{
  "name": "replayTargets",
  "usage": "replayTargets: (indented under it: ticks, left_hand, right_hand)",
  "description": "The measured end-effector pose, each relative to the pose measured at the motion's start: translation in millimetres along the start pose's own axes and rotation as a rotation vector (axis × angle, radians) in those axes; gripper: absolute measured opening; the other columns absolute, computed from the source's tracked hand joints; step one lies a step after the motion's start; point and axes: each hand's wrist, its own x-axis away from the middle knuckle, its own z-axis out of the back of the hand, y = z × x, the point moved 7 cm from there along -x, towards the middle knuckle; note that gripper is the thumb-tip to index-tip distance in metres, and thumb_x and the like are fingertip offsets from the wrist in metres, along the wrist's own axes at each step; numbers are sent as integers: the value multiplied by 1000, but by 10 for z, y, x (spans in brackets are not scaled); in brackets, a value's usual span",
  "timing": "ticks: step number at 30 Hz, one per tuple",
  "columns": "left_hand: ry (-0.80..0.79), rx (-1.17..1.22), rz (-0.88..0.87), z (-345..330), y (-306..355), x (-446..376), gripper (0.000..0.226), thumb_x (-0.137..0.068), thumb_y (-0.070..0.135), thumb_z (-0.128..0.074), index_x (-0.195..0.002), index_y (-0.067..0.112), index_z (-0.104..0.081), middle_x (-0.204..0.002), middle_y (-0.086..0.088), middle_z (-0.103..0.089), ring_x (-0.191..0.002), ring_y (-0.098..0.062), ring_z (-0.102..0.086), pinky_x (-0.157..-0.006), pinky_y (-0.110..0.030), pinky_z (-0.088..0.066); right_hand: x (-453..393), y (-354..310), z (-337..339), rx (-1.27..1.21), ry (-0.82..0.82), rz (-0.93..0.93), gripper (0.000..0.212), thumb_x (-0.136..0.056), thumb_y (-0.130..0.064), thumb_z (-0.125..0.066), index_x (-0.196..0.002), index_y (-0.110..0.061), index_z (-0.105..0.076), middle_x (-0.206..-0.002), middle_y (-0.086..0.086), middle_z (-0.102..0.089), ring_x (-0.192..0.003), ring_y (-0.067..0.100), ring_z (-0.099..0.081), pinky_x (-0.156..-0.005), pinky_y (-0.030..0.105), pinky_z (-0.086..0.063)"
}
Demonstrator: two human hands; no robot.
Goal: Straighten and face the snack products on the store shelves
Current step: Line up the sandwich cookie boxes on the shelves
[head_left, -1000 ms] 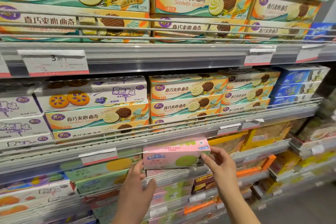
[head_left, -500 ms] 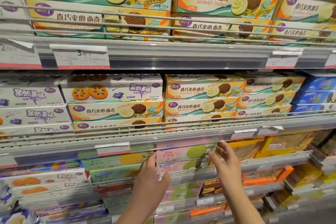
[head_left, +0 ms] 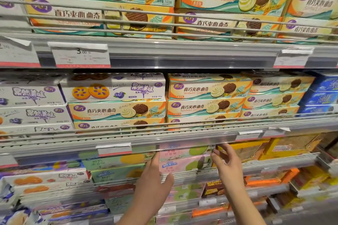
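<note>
Two pink snack boxes with green rounds lie stacked on the third shelf, the top pink box [head_left: 182, 151] on the lower pink box [head_left: 184, 165], both behind the wire rail. My left hand [head_left: 153, 177] reaches up with straight fingers that touch the left end of the pink stack. My right hand [head_left: 225, 160] has its fingers spread and relaxed against the right end of the stack. Neither hand grips a box. The shelf's price strip [head_left: 164, 142] hides the top edge of the upper box.
Green boxes [head_left: 117, 171] sit left of the pink ones, yellow boxes [head_left: 245, 150] to the right. Above are rows of sandwich cookie boxes [head_left: 206, 91] and a white blueberry cookie box [head_left: 113, 87]. Wire rails [head_left: 182, 124] front each shelf. Lower shelves hold more packs.
A second ago both hands held a pink box out in front of the shelf. That box now lies on the pink stack, and the hands rest at its ends.
</note>
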Motion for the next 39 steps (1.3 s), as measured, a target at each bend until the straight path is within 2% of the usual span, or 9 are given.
replayTargets:
  ticks: [7, 10, 13, 16, 19, 22, 26, 34, 39]
  left_hand:
    - [-43, -79, 13, -15, -14, -50, 86, -93, 49, -52, -163, 29, -6, -163, 11, -29, -136, -12, -46, -109, -33, -44]
    - [-29, -51, -10, 30, -16, -25, 79, -89, 50, -54, -157, 37, -17, -140, 20, -53, -119, -6, -55, -100, -32, -49]
    - [8, -3, -12, 197, -87, 59, 60, -94, 45, -57, -148, 42, -31, -127, 26, -55, -109, 1, -56, -97, -27, -47]
    - [76, 21, -34, 450, -141, 130, 36, -96, 46, -58, -131, 47, -51, -111, 27, -61, -98, 5, -59, -91, -27, -51]
    - [183, -4, -118, 725, -94, 214, 15, -96, 44, -59, -108, 52, -57, -98, 31, -62, -95, 12, -57, -87, -21, -50]
    - [307, -108, -251, 948, -53, 303, 18, -96, 42, -57, -112, 50, -58, -109, 37, -57, -104, 13, -54, -89, -10, -41]
    - [440, -129, -406, 1281, -79, 428, 32, -92, 43, -52, -122, 38, -61, -124, 27, -58, -119, 11, -48, -102, -3, -31]
    - [690, -373, -374, 1943, -514, 539, 57, -93, 35, -47, -144, 12, -50, -157, -5, -40, -146, -30, -36, -117, -52, -34]
    - [666, -491, -355, 2056, -657, 481, 72, -88, 28, -58, -153, 7, -38, -160, -9, -35, -150, -35, -29, -118, -57, -32]
  right_hand:
    - [89, -60, 20, 69, 25, 47, 33, -94, -28, -71, -123, -39, -59, -112, -10, -70, -105, 11, -67, -88, 43, -55]
    - [238, -264, 78, 256, 107, 281, 34, -95, -15, -68, -118, -38, -59, -116, -14, -61, -95, 1, -65, -78, 22, -52]
    - [392, -465, 4, 398, 108, 493, 30, -94, -8, -61, -114, -30, -62, -110, -15, -60, -91, 2, -63, -76, 9, -44]
    - [542, -713, -238, 468, 28, 669, 29, -93, -23, -50, -118, -21, -66, -116, -10, -63, -103, 9, -64, -83, 21, -49]
    - [714, -988, -600, 543, -95, 844, 39, -93, -22, -54, -130, -14, -64, -139, -1, -57, -128, 19, -55, -105, 34, -46]
    - [788, -1154, -894, 596, -183, 923, 50, -92, -19, -57, -142, -13, -56, -156, 2, -44, -147, 23, -37, -119, 43, -32]
    - [742, -1166, -996, 619, -175, 936, 53, -91, -21, -52, -144, -14, -56, -159, 3, -40, -150, 25, -33, -115, 56, -36]
    - [727, -1197, -1016, 672, -134, 902, 47, -89, -27, -51, -132, -13, -65, -152, 6, -47, -141, 31, -43, -112, 58, -38]
    - [742, -1318, -1034, 683, -96, 873, 47, -89, -31, -50, -128, -12, -67, -141, 7, -56, -128, 35, -52, -104, 57, -45]
